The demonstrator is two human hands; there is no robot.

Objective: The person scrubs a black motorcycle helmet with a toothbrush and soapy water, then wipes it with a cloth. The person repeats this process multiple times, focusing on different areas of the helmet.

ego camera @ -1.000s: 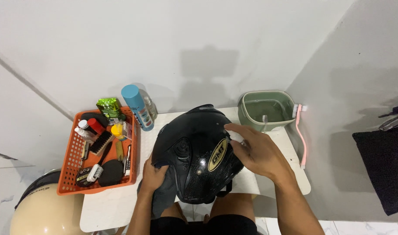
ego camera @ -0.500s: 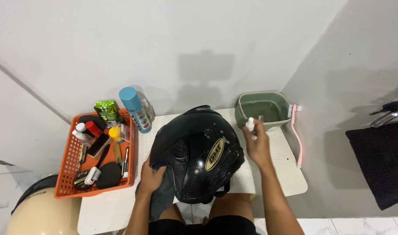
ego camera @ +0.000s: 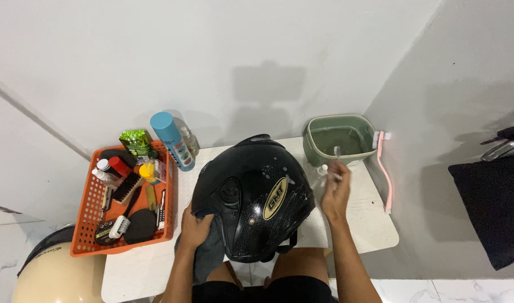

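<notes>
Your left hand (ego camera: 198,227) rests on a glossy black helmet (ego camera: 254,202), its smooth hard shell speckled with droplets, with soft dark matt cloth (ego camera: 209,255) bunched beneath. The worktop (ego camera: 363,224) looks pale, smooth and matt. On the left sits an orange plastic mesh tray (ego camera: 88,219); at the far right, a smooth green plastic tub (ego camera: 338,137).

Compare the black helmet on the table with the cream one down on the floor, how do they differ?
The black helmet is dark and glossy with wet droplets; the cream helmet is pale. The black helmet sits on the white table, steadied by the left hand; the cream helmet lies lower, untouched, partly cut off by the frame. Both are rounded shells.
</notes>
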